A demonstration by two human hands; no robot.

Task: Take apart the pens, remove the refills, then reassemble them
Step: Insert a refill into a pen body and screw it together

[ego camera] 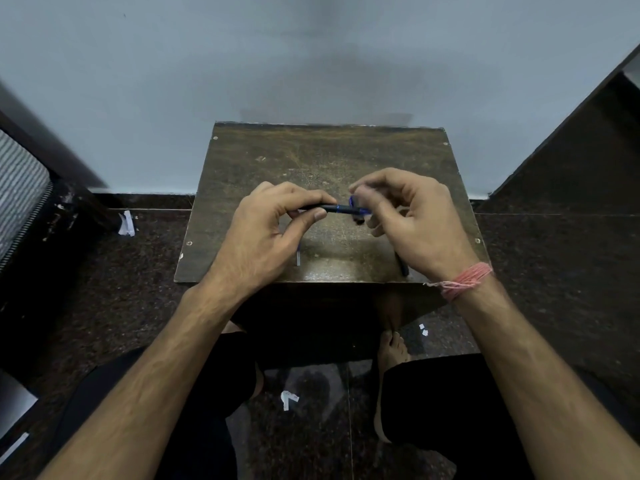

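A dark blue pen (337,208) is held level above the small wooden table (322,161). My left hand (273,230) pinches its left end between thumb and fingers. My right hand (412,216) closes on its right end, where a blue clip part shows. A thin pale refill (298,256) lies on the table under my left hand. Another dark pen (402,266) lies near the table's front right edge, partly hidden by my right wrist.
The table stands against a pale blue wall. Dark furniture (571,161) rises on the right and a striped chair (20,188) stands on the left. Paper scraps (289,399) lie on the dark stone floor. My knees and a bare foot (389,375) sit below the table.
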